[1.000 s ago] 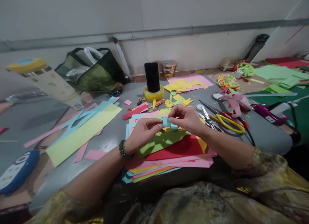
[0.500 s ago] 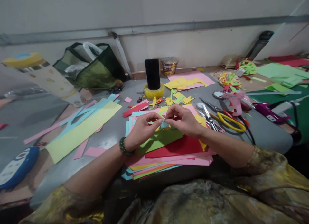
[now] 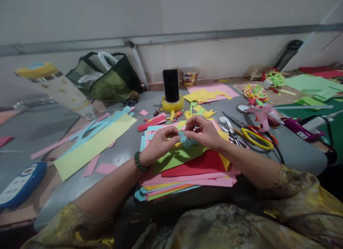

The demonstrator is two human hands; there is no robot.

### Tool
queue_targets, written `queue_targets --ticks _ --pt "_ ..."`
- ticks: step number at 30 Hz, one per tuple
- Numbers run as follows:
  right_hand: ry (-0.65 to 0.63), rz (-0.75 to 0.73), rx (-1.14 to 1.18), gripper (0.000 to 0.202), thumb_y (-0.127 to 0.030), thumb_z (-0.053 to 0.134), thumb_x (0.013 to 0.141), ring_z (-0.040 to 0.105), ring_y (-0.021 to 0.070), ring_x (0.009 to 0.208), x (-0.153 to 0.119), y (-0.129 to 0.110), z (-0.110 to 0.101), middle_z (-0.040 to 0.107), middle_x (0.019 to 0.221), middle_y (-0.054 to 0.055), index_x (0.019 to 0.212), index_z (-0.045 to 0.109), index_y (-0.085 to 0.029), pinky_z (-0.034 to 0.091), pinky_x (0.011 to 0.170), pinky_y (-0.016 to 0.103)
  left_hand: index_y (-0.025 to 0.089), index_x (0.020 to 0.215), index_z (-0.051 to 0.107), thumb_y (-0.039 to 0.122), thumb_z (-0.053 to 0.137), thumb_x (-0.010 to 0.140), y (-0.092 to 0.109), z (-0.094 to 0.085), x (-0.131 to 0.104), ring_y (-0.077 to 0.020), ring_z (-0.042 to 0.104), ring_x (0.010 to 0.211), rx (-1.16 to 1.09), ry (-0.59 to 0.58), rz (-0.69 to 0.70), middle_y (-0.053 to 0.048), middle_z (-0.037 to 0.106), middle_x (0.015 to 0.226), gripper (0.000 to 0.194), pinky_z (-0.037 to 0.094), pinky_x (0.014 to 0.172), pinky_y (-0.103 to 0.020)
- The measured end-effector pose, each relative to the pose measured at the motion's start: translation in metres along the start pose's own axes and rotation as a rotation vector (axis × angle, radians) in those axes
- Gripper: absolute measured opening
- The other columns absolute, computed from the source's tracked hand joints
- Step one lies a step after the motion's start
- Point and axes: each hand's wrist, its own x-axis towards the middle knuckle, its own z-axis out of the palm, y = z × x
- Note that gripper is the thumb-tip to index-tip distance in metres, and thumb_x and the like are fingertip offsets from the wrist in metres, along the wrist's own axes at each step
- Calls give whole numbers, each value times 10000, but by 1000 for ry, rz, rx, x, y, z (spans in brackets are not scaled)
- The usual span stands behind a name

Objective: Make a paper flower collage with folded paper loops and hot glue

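A small light-blue piece of paper is pinched between the fingertips of both hands. My left hand, with a dark green bead bracelet on the wrist, has its thumb and forefinger closed on the paper's left side. On the right side, my right hand pinches the same piece, its fingers curled. Part of the paper is hidden by the fingertips. Beneath the hands lies a stack of coloured paper, with a green sheet and a red sheet on top.
Scissors with yellow handles and a pink glue gun lie at the right. A phone stands in a yellow tape roll behind. Paper strips lie left, near a tumbler and a green bag.
The fingertips of my two hands have drawn slightly apart, and more of the light-blue paper shows between them. The camera view has shifted a little.
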Motion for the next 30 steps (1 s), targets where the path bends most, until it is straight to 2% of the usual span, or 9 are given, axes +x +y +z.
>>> queue_targets --ticks 3,7,9,15,17,20,22,27,30 --pt "-31 -8 42 244 -306 735 702 557 115 635 3 -1 -6 587 705 -32 828 544 -220 470 578 255 192 801 604 420 688 730 4 -4 1 -152 574 713 -3 29 -36 -6 620 769 254 471 617 -257" --pt "262 -48 173 263 -312 728 651 500 97 608 15 1 -26 532 715 -48 807 530 -237 464 546 240 192 920 617 513 702 743 8 -17 4 -164 610 746 -5 205 -70 -26 650 858 377 498 637 -266" --pt "343 -29 247 307 -311 746 608 469 88 579 20 2 -32 515 704 -60 809 525 -242 443 515 230 184 949 646 511 725 737 7 -18 5 -157 589 732 66 211 -19 -33 647 875 398 501 631 -266" --pt "-12 25 319 385 -361 847 610 525 92 607 13 -1 -14 580 701 -49 840 576 -213 452 562 230 205 1284 651 384 811 688 1 2 6 -213 575 952 331 125 211 -105 638 1143 642 532 749 -297" --pt "-77 7 322 396 -379 860 621 539 96 611 10 -4 -8 588 698 -47 849 584 -210 460 579 237 205 1141 727 346 766 732 -1 6 9 -214 579 953 351 117 243 -102 651 1092 435 525 751 -292" --pt "-29 -7 352 422 -411 862 595 522 92 573 12 -5 -9 578 681 -53 842 583 -215 450 542 240 202 774 760 332 681 802 -4 4 15 -203 612 875 315 55 248 -76 696 917 155 524 777 -306" --pt "51 -4 365 414 -396 853 570 488 83 538 16 -5 -17 561 663 -63 829 581 -222 422 496 235 209 679 751 345 677 806 -7 0 19 -202 635 831 270 73 215 -64 722 834 200 528 801 -324" --pt "318 5 478 383 -280 801 522 417 68 478 30 -2 -52 497 602 -95 834 580 -252 363 430 220 186 720 788 424 803 683 -12 -23 23 -186 655 716 83 258 34 -52 743 740 242 561 726 -320" --pt "387 -8 530 355 -265 774 544 407 72 467 36 3 -74 434 559 -105 830 565 -264 344 410 213 173 690 767 473 877 583 -12 -39 24 -175 670 704 -96 388 -46 -28 721 671 337 592 759 -321"
